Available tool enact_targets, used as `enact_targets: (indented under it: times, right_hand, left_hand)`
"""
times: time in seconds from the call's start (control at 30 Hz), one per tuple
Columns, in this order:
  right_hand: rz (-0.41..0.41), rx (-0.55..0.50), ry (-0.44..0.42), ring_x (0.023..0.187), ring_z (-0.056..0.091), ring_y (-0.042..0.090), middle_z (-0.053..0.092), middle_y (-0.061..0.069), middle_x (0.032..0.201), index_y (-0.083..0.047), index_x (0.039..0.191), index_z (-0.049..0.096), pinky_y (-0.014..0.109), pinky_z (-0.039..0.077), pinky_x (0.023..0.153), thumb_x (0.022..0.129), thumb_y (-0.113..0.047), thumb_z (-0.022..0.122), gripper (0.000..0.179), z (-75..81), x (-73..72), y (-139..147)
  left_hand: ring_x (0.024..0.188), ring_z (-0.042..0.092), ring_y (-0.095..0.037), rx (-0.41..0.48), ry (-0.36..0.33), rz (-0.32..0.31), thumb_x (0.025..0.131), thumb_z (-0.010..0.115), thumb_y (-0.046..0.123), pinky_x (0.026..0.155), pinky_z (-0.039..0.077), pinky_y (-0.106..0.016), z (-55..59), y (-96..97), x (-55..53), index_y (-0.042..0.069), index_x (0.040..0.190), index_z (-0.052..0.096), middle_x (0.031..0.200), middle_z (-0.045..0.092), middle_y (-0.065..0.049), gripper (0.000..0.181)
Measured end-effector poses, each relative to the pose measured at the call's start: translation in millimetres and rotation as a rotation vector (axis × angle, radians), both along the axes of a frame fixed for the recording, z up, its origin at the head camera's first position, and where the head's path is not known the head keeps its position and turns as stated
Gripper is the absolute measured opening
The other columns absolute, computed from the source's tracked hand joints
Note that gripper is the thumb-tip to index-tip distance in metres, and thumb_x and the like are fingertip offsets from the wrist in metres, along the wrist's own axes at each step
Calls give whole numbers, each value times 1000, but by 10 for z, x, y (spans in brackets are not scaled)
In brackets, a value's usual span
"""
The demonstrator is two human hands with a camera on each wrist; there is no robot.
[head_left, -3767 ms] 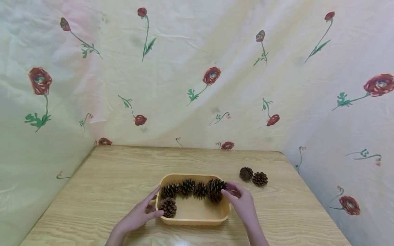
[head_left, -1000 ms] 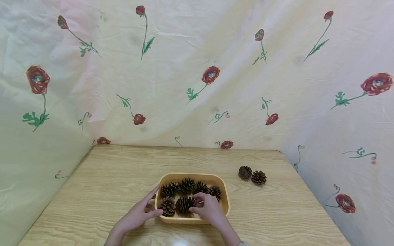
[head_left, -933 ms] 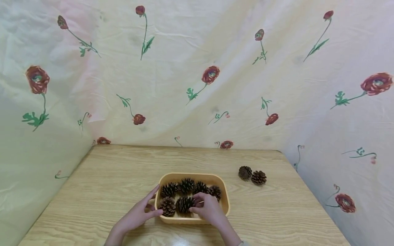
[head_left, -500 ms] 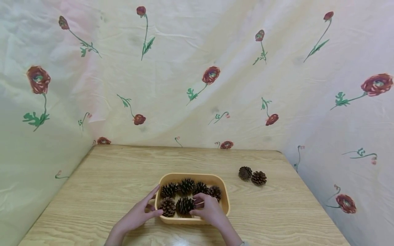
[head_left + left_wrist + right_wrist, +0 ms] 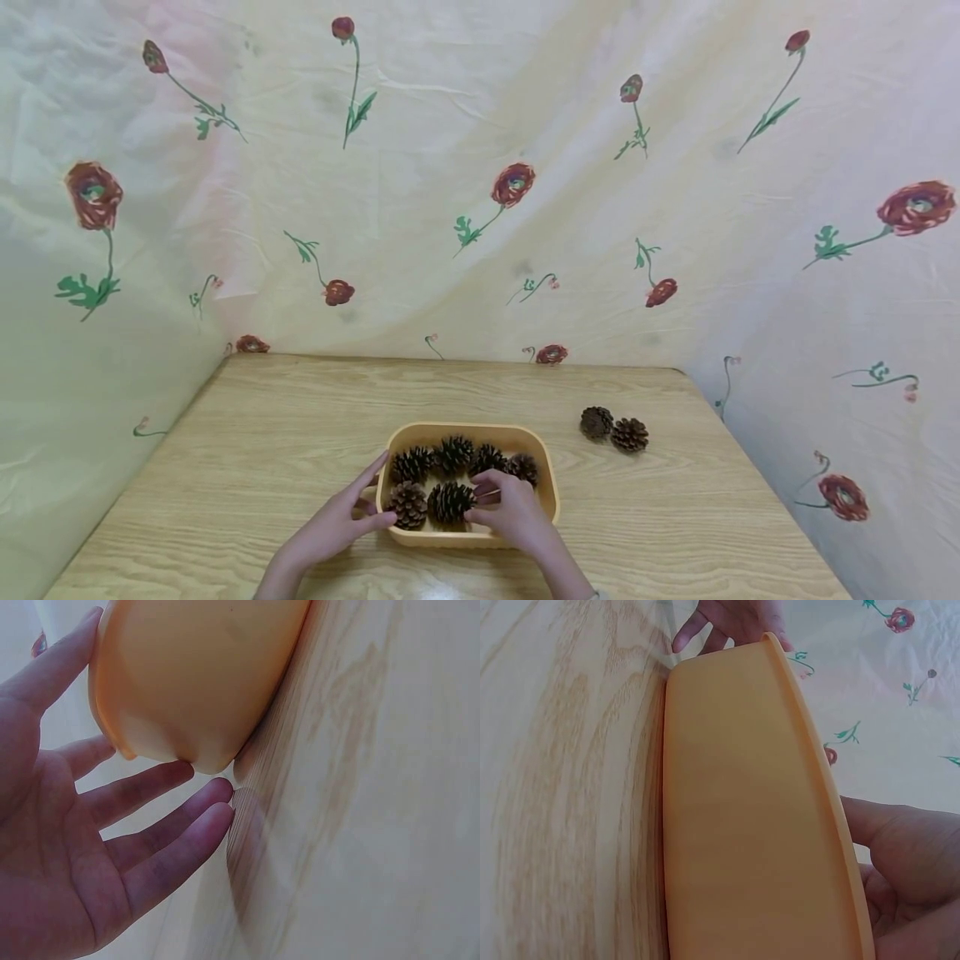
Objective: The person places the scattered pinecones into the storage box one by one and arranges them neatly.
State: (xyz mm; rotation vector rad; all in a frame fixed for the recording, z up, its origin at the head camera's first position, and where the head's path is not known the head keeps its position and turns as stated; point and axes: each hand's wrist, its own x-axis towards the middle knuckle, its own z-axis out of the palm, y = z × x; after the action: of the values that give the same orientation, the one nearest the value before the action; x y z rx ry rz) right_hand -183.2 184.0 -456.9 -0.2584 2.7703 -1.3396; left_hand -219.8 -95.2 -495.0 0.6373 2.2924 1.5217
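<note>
A shallow orange-yellow plastic tray (image 5: 468, 540) stands on the table with several brown pine cones inside. My left hand (image 5: 335, 527) spans the tray's left end, thumb at the near corner of the rim and fingers along the outside wall. In the left wrist view its fingers (image 5: 172, 847) are loosely spread, some fingertips against the tray. Over the tray's right half, my right hand (image 5: 513, 510) has thumb and fingers at the right end of a dark pine cone (image 5: 450, 503). This cone lies in the front row beside a browner pine cone (image 5: 408, 505).
Four-sided wood-grain table (image 5: 300, 417) reaches back to a pale floral cloth (image 5: 420, 208) hanging behind and at both sides. Two pine cones lie on it right of the tray, one darker (image 5: 597, 423) and one with its scales spread (image 5: 630, 435).
Since the earliest frame, my right hand has brought a pine cone from the tray's right end to the front middle. Lately its fingers have eased slightly apart at the cone. The left hand stays put.
</note>
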Motion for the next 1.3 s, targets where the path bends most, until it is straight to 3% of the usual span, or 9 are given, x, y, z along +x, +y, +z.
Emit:
enact_targets:
  times: [0.27, 0.63, 0.93, 1.3]
  right_hand:
    - [-27, 0, -12, 94, 68, 28, 70, 13, 103, 1, 113, 64, 37, 57, 79, 78, -17, 80, 43, 49, 12, 33]
    - [-56, -55, 0, 98, 67, 30, 69, 16, 108, 3, 116, 63, 36, 56, 84, 79, -14, 78, 43, 80, 34, 162]
    - [-99, -37, 33, 95, 67, 27, 70, 15, 106, 2, 114, 64, 35, 56, 83, 77, -12, 78, 42, 90, 66, 259]
    - [-157, -97, 45, 94, 68, 27, 70, 14, 104, 2, 113, 65, 38, 55, 85, 76, -9, 78, 41, 126, 117, 381]
  left_hand:
    - [88, 57, -6, -9, 3, 4, 89, 69, 32, 54, 45, -24, 16, 3, 0, 24, 157, 15, 158, 22, -25, 87]
    - [88, 58, -8, -17, -11, 7, 89, 68, 32, 60, 47, -25, -13, -11, -9, 23, 157, 13, 157, 24, -25, 88]
    - [88, 58, -8, 2, -18, 4, 89, 69, 30, 62, 47, -25, -13, -7, -10, 23, 157, 13, 158, 23, -23, 88]
    - [86, 58, -8, 1, -6, -6, 89, 69, 31, 63, 47, -24, -17, 1, -3, 21, 157, 13, 158, 21, -26, 88]
